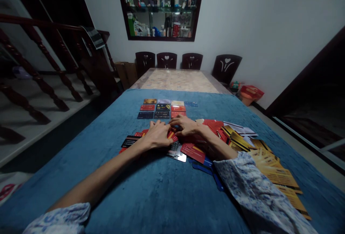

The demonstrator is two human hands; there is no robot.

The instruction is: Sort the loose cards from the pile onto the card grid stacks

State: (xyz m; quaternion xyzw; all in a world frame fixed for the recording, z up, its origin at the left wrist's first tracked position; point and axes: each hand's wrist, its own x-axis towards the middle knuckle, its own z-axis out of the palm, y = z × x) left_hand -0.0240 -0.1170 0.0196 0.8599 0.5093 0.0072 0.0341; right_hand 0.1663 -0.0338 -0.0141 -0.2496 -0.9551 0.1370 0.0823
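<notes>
Both hands meet over a heap of plastic cards on the blue tablecloth. My left hand is closed, its thumb and fingers around a red card with a yellow stripe. My right hand is bent beside it, fingertips curled inward and touching the same spot; what they pinch is hidden. Beneath lie silver-grey cards and a red card. Left of my left hand is a black card over red ones. Ahead, cards stand in neat rows, among them a black VIP card and a dark blue card.
Gold cards fan out along the right, partly under my right sleeve. Blue cards lie near that forearm. The blue tablecloth covers the near table. Chairs line the far end; a wooden railing runs at left.
</notes>
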